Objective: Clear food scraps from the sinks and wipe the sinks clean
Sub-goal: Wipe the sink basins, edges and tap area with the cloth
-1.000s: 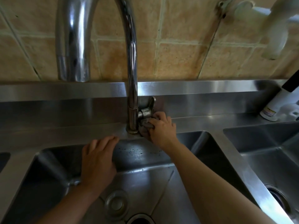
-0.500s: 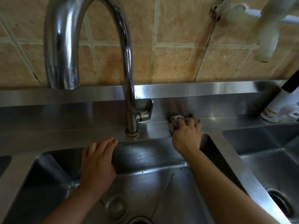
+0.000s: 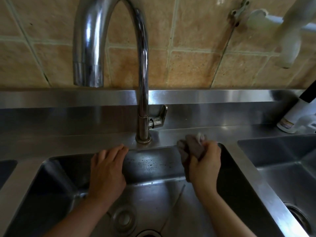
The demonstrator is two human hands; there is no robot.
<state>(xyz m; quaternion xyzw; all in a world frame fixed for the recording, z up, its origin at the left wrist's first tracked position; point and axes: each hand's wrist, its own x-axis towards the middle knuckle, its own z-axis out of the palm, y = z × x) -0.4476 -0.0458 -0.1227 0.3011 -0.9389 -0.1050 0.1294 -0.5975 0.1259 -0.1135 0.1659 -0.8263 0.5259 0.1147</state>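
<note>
Gripping a bunched grey-brown cloth [image 3: 192, 147] at centre right, our right hand [image 3: 204, 165] brings it to the steel middle sink [image 3: 150, 165] rim, probably for wiping. Our left hand [image 3: 106, 170] lies flat-fingered on the rim at centre, likely bracing us.

Steel middle sink [image 3: 153, 165] lying speckled along its back wall, bunched grey-brown cloth [image 3: 191, 149] resting at its back rim, steel right sink [image 3: 282, 161] sitting beside it.
</note>
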